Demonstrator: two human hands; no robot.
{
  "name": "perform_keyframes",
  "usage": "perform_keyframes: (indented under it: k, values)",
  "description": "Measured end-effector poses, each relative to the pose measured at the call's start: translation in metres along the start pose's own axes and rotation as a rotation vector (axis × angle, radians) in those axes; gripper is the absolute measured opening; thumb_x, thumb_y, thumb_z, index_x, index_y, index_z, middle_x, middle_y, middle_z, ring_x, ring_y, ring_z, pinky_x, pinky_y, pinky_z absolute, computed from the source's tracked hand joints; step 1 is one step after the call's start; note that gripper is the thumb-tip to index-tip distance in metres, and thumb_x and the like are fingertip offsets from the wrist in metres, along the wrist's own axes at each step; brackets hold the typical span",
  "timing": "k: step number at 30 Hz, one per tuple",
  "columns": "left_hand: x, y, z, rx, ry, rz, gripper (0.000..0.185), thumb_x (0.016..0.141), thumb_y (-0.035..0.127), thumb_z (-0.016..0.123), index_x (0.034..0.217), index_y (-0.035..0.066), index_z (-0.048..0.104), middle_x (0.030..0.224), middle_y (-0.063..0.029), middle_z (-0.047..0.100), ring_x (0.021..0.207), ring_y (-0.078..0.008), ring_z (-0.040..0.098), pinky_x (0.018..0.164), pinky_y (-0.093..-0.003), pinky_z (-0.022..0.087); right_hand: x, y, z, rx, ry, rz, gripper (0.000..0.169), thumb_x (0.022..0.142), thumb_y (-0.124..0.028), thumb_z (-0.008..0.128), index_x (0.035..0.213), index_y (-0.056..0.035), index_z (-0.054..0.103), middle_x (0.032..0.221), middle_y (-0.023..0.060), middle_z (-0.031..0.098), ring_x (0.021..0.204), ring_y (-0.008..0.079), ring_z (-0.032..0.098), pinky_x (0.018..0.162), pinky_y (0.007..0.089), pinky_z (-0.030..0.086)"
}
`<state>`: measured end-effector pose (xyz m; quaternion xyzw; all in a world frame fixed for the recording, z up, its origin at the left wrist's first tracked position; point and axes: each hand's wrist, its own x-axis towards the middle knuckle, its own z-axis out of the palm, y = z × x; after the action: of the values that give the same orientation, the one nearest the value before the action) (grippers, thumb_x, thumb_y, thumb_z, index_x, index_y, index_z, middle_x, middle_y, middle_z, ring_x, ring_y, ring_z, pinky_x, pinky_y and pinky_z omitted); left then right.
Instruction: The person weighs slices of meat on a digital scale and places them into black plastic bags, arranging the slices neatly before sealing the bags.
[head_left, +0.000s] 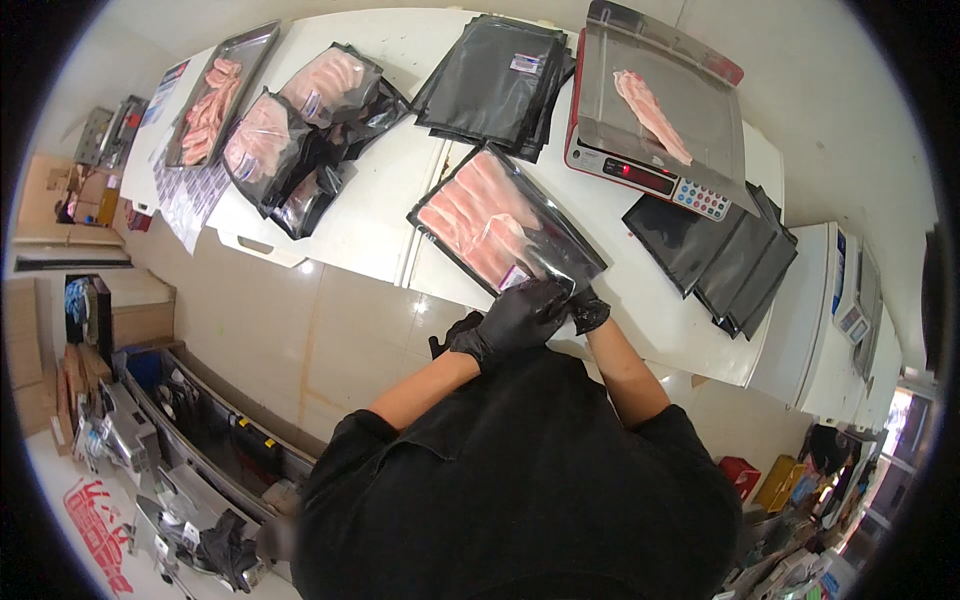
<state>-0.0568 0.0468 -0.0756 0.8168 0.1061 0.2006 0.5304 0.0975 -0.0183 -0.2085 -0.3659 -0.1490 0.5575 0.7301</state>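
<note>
Both my hands wear black gloves and meet at the near end of a clear-topped black plastic bag of sliced raw meat (480, 210). My left hand (521, 319) grips the bag's edge beside its label. My right hand (587, 309) holds the edge close by, its fingers partly hidden under the film. The bag lies slanted on the white table, with the meat slices side by side in its far part. Beyond it is a stack of flat black bags (491, 82). A digital scale (637, 174) at the right bears a strip of raw meat (651, 116) on its steel pan.
Several filled meat bags (259, 146) lie in a pile to the left. Past them a metal tray (251, 71) holds meat strips. More flat black bags (720, 255) lie right of the scale. A second scale (856, 319) stands on a white unit at the far right.
</note>
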Motion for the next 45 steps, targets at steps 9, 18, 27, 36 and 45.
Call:
perform_keyframes:
  k: [9, 18, 27, 36, 45]
  values:
    - [0.041, -0.08, -0.084, 0.492, 0.242, 0.07, 0.022, 0.08, 0.017, 0.073, 0.101, 0.012, 0.076, 0.087, -0.0099, 0.063, 0.088, -0.0313, 0.057, 0.076, -0.0437, 0.045, -0.005, -0.014, 0.024, -0.575, 0.038, -0.053, 0.043, 0.104, -0.025, 0.051, 0.136, 0.0047, 0.053, 0.138, 0.0166, 0.057, 0.128, 0.0243, 0.054, 0.109, 0.0362, 0.045]
    - [0.043, -0.105, -0.092, 0.486, 0.158, 0.106, 0.022, 0.081, 0.02, 0.074, 0.102, 0.015, 0.076, 0.093, -0.0072, 0.061, 0.093, -0.0298, 0.054, 0.079, -0.044, 0.042, -0.036, 0.004, 0.013, -1.838, 0.007, -0.594, 0.042, 0.098, -0.024, 0.057, 0.135, -0.005, 0.057, 0.144, 0.0165, 0.05, 0.129, 0.0325, 0.051, 0.11, 0.0452, 0.04]
    - [0.04, -0.094, -0.091, 0.495, 0.111, 0.011, 0.043, 0.077, 0.037, 0.08, 0.112, 0.014, 0.074, 0.105, -0.0099, 0.061, 0.107, -0.03, 0.053, 0.091, -0.0463, 0.038, -0.102, -0.031, 0.002, -1.619, 0.504, -0.566, 0.025, 0.081, 0.002, 0.072, 0.105, -0.0009, 0.07, 0.106, 0.0154, 0.071, 0.1, 0.0267, 0.068, 0.092, 0.0373, 0.053]
    - [-0.014, -0.075, -0.122, 0.317, 0.405, 0.089, 0.034, 0.078, 0.005, 0.076, 0.111, 0.011, 0.073, 0.095, -0.0103, 0.061, 0.093, -0.0298, 0.057, 0.086, -0.0427, 0.045, -0.033, -0.218, 0.067, -1.506, 0.931, -1.02, 0.022, 0.088, 0.002, 0.066, 0.109, 0.0019, 0.07, 0.105, 0.0108, 0.072, 0.104, 0.022, 0.066, 0.097, 0.0343, 0.048]
    - [-0.048, -0.07, -0.132, 0.284, 0.48, 0.093, 0.029, 0.078, 0.0, 0.073, 0.106, 0.009, 0.073, 0.091, -0.0096, 0.062, 0.09, -0.0282, 0.058, 0.083, -0.0405, 0.045, 0.122, -0.29, 0.019, -2.218, 0.509, -0.559, 0.033, 0.079, -0.031, 0.074, 0.1, -0.0059, 0.073, 0.098, 0.0194, 0.07, 0.097, 0.0378, 0.067, 0.086, 0.0436, 0.053]
